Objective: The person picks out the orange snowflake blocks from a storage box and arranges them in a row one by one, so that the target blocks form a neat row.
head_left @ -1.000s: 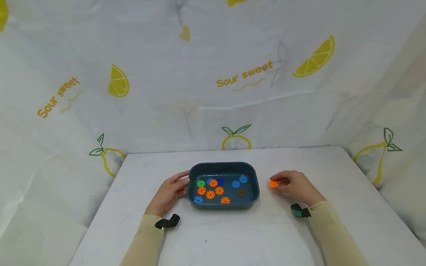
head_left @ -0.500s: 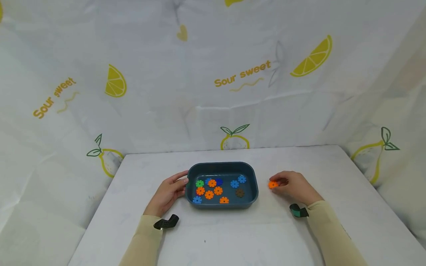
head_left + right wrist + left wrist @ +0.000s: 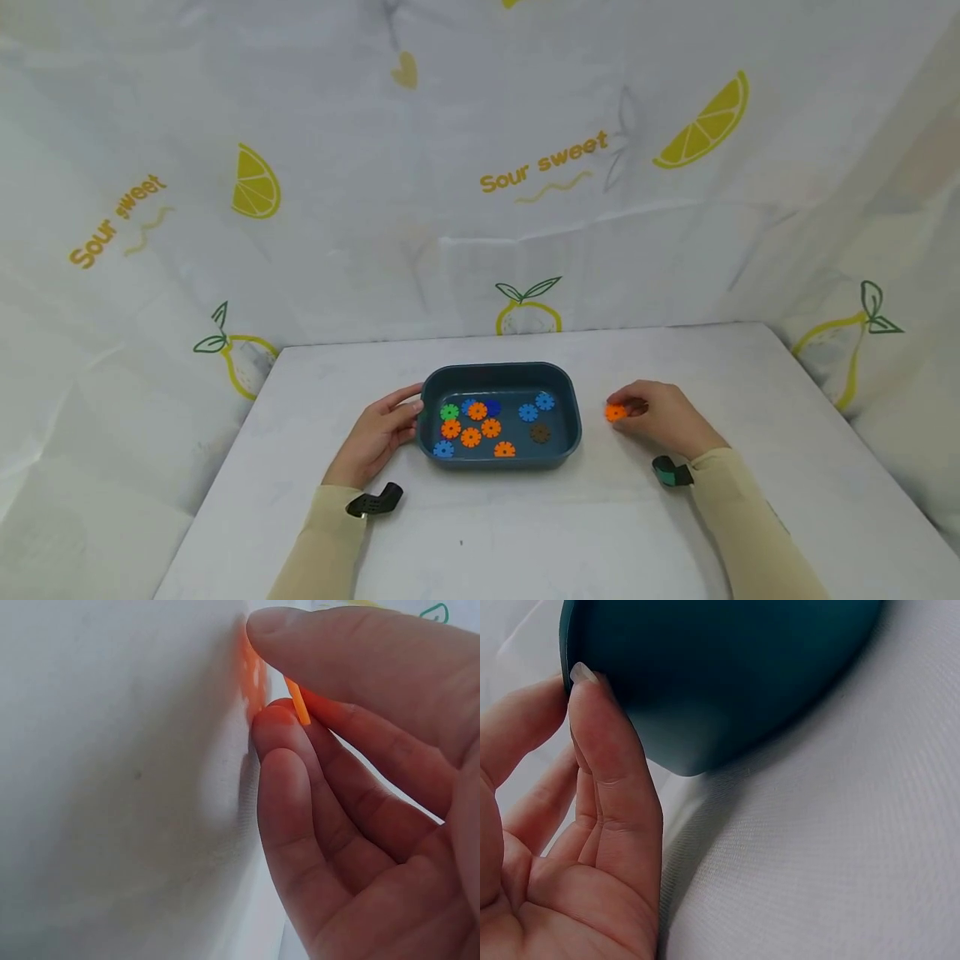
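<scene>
At its left end, the dark blue tray (image 3: 498,463) is held by my left hand (image 3: 372,437), thumb and fingertips at the rim in the left wrist view. Inside lie several notched plastic discs: orange discs (image 3: 471,437), blue discs (image 3: 528,412), a green disc (image 3: 449,412) and a brown disc (image 3: 539,432). Right of the tray, my right hand (image 3: 665,417) pinches an orange notched disc (image 3: 615,412) close to the table. The right wrist view also shows a thin orange edge (image 3: 298,701) between the fingers; whether it is a second disc I cannot tell.
A white cloth-covered table (image 3: 525,533) bears the tray. Behind it hangs a white curtain (image 3: 337,167) with lemon prints. Black bands sit at both wrists, on the left (image 3: 377,500) and the right (image 3: 671,472).
The head view has shifted slightly. Both hands stay in place, the left at the tray's edge and the right pinching the orange disc; the discs in the tray look unmoved.
</scene>
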Tool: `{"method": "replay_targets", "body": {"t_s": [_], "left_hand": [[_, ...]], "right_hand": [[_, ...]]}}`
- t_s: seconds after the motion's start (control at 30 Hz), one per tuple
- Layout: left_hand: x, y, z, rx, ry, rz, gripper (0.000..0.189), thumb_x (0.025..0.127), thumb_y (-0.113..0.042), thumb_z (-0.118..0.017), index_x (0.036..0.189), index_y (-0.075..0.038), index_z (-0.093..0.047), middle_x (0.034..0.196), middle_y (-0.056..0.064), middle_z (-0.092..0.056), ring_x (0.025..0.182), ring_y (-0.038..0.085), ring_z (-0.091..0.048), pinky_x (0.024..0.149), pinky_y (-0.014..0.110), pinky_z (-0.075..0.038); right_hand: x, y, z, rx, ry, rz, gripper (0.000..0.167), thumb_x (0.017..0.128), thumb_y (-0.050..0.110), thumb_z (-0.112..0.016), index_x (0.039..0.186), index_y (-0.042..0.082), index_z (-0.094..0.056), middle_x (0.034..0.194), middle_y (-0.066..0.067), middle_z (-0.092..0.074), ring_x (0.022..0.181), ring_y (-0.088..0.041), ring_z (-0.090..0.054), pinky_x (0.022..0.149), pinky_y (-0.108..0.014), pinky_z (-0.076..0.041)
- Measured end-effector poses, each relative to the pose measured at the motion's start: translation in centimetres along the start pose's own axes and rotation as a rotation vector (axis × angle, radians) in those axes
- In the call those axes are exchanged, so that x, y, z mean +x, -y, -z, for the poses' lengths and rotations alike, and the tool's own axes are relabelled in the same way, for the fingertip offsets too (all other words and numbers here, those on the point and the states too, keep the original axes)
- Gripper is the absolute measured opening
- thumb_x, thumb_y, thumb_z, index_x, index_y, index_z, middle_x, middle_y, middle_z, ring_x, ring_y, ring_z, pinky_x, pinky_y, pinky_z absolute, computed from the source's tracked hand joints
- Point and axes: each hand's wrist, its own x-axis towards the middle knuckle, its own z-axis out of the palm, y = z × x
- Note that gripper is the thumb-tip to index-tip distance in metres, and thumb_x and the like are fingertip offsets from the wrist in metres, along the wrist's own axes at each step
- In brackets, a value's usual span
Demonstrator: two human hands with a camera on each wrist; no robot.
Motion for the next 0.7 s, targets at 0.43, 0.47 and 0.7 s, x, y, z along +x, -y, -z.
{"method": "replay_targets", "body": {"t_s": [0.43,0.47,0.7], "left_hand": [[0.18,-0.07,0.06,0.030,0.022,-0.012,0.056,0.100,-0.035,-0.079,0.152,-0.022,-0.062,0.117,0.004,-0.073,0.094,0.016,-0.067,0.082,0.023,-0.061],[0.16,-0.10,0.01,0.031,0.021,-0.013,0.056,0.100,-0.036,-0.079,0.152,-0.022,-0.062,0.118,0.005,-0.073,0.095,0.016,-0.068,0.082,0.023,-0.061],[0.01,0.12,-0.01,0.020,0.013,-0.015,0.055,0.101,-0.034,-0.079,0.151,-0.021,-0.063,0.117,0.004,-0.074,0.095,0.016,-0.069,0.082,0.023,-0.062]], "right_hand": [[0.04,-0.52,-0.04,0.002,-0.017,0.005,0.027,0.092,0.016,-0.082,0.119,0.016,-0.079,0.109,0.000,-0.074,0.100,-0.020,-0.064,0.091,-0.038,-0.056],[0.00,-0.53,-0.05,0.005,-0.017,0.002,0.027,0.092,0.016,-0.083,0.120,0.016,-0.079,0.109,0.000,-0.074,0.100,-0.021,-0.064,0.091,-0.039,-0.056],[-0.20,-0.39,0.03,0.019,-0.006,0.000,0.029,0.093,0.016,-0.082,0.121,0.014,-0.079,0.109,-0.002,-0.073,0.101,-0.021,-0.064,0.091,-0.038,-0.056]]}}
